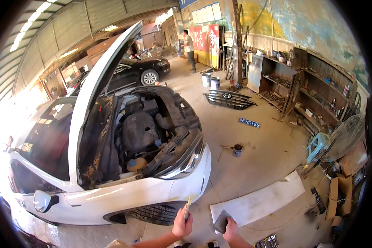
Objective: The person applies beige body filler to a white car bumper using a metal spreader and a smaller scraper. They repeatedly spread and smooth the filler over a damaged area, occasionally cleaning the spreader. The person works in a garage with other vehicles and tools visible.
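My left hand [181,225] is closed round a thin, flat putty knife [187,210] with pale yellow stuff at its tip. It points up beside the front wing of a white car [153,193], close to the wheel arch. Yellowish patches show on the wing just above the tyre [155,214]. To the right, my right hand [231,230] grips a dark grey flat slab [221,221] by its edge, over a long white sheet. The slab's exact kind cannot be made out. The car's bonnet [80,120] stands raised, baring the engine [138,131].
The white sheet [264,197] lies on the floor at right. Beyond it are an open tin [237,150], a blue number plate [249,122] and a grille [229,99]. Shelves [318,93], a fan [344,136] and a blue stool [317,146] line the right. A person [189,49] stands far back.
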Tool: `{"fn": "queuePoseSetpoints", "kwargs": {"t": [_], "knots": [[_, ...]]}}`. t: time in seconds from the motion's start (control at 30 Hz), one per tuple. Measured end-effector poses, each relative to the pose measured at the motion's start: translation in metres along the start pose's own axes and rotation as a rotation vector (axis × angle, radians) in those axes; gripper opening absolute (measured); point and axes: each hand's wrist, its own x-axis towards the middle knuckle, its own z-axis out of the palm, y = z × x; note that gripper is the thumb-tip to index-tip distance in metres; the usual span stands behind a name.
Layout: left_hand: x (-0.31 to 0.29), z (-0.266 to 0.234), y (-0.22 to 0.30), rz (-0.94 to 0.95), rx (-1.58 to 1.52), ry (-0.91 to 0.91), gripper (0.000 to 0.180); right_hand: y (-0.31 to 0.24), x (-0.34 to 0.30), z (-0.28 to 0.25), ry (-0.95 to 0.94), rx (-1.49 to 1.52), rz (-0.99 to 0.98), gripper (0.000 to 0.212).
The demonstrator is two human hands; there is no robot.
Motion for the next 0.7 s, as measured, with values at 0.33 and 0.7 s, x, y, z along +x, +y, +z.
{"fn": "queuePoseSetpoints", "kwargs": {"t": [0.33, 0.7], "knots": [[0.004, -0.054, 0.014, 0.031, -0.186, 0.053, 0.017, -0.166, -0.126, 0.104, -0.086, 0.475, 0.002, 0.024], [-0.068, -0.075, -0.067, -0.813, -1.058, -0.091, 0.026, -0.231, -0.258, 0.192, -0.420, 0.178, -0.117, 0.022]]}}
